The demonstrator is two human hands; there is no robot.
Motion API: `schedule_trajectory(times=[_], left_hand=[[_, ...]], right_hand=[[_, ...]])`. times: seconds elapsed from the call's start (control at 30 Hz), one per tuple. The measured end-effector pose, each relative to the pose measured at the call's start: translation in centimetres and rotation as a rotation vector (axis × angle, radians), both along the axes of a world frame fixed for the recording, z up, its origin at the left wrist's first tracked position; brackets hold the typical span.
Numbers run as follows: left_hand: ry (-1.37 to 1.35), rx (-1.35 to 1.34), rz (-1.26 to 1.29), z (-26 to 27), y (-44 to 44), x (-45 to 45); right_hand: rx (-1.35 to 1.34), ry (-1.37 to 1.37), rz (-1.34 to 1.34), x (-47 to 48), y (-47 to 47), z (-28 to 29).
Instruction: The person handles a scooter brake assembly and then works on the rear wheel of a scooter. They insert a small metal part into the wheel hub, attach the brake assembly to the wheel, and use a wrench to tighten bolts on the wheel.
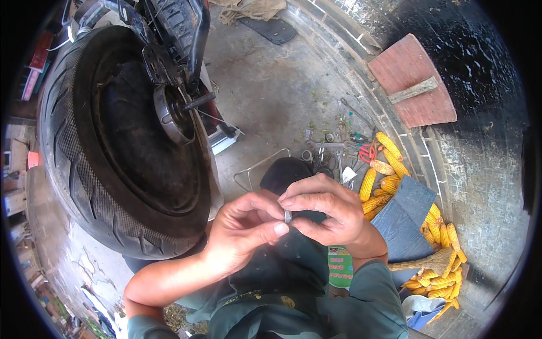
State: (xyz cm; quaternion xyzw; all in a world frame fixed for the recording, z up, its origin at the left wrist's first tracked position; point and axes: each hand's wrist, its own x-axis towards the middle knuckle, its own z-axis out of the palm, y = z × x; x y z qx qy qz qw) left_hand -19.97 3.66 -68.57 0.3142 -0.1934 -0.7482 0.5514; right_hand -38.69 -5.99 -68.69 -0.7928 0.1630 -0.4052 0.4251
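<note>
Between the fingertips of both hands I see a small grey metal part (288, 216), perhaps a nut or washer, mostly hidden by the fingers. My left hand (250, 229) has its thumb and fingers at its left side; my right hand (328, 209) pinches it from the right. A large black wheel with a rubber tyre (139, 140) stands at the left, on a vehicle whose dark frame (199, 42) rises behind. A threaded axle (201, 101) sticks out of the wheel's metal hub (167, 114), clear of both hands.
Wrenches (328, 145), a roll of tape (306, 155) and red-handled scissors (367, 151) lie on the floor beyond my right hand. Corn cobs (367, 184), a dark slate-like board (408, 220) and a straw broom (440, 260) are at the right. A reddish board (410, 76) rests by the wall.
</note>
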Motion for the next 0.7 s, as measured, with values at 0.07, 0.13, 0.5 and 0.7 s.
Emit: schedule_trajectory(times=[0.07,0.13,0.5,0.7], left_hand=[[-0.006,-0.004,0.003,0.08,0.05,-0.04],[-0.003,-0.014,-0.002,0.1,0.04,0.0],[0.031,0.007,-0.031,0.05,0.2,0.16],[0.036,0.019,-0.03,-0.04,0.16,-0.05]], right_hand=[[-0.001,-0.009,-0.008,0.05,0.09,0.0],[-0.001,-0.014,-0.015,0.06,0.19,0.02],[0.006,0.014,-0.029,-0.14,0.54,0.14],[0.079,0.016,-0.056,-0.21,0.86,0.15]])
